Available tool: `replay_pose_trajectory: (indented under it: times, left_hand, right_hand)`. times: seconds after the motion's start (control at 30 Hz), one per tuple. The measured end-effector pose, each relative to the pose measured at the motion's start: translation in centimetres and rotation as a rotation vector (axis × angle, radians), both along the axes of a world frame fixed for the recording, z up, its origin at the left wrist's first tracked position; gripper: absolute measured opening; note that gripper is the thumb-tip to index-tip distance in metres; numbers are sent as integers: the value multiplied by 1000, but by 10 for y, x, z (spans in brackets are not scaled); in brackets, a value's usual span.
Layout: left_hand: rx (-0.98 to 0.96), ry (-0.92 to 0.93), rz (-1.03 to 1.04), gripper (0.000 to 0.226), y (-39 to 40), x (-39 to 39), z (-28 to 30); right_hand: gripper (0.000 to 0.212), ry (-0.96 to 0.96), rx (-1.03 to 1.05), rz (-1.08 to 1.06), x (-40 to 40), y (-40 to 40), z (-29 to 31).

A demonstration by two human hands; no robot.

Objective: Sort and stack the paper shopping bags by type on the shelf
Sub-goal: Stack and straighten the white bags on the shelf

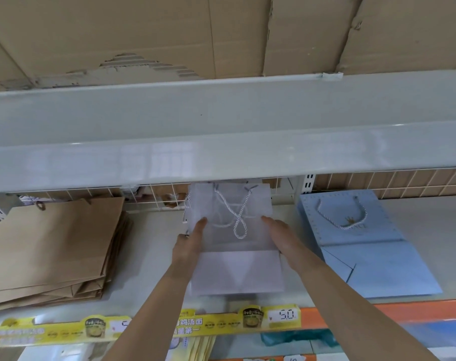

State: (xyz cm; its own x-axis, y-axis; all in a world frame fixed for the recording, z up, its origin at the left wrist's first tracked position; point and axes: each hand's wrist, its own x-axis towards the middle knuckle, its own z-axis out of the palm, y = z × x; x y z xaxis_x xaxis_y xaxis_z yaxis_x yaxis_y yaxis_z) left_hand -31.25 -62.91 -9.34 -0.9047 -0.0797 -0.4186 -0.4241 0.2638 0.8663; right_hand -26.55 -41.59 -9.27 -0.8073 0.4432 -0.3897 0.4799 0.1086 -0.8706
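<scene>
A flat white paper bag (234, 267) with twisted white rope handles lies in the middle of the shelf (148, 256). My left hand (189, 243) holds its left edge, thumb on top. My right hand (281, 238) rests against its right edge with fingers straight. A stack of brown kraft bags (49, 251) lies at the left. One light blue bag (359, 246) with a rope handle lies flat at the right.
The shelf above (221, 136) overhangs close over the bags. A wire grid back panel (154, 199) closes the rear. Yellow price strips (195, 324) run along the front edge. Torn cardboard (143, 35) sits on top.
</scene>
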Motion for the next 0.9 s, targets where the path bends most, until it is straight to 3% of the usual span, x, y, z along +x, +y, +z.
replay_pose_trajectory:
  times: [0.2, 0.53, 0.7, 0.9]
  left_hand:
    - [20, -6, 36, 88, 6, 5, 7]
    - [102, 41, 59, 93, 13, 14, 15]
    - [129, 259, -26, 76, 14, 19, 23]
    - [109, 531, -72, 50, 12, 18, 26]
  right_hand:
    - [72, -5, 76, 32, 1, -6, 3]
    - [70, 148, 11, 29, 6, -18, 12]
    - [64, 290, -38, 17, 9, -18, 17]
    - [63, 304, -37, 19, 7, -16, 24]
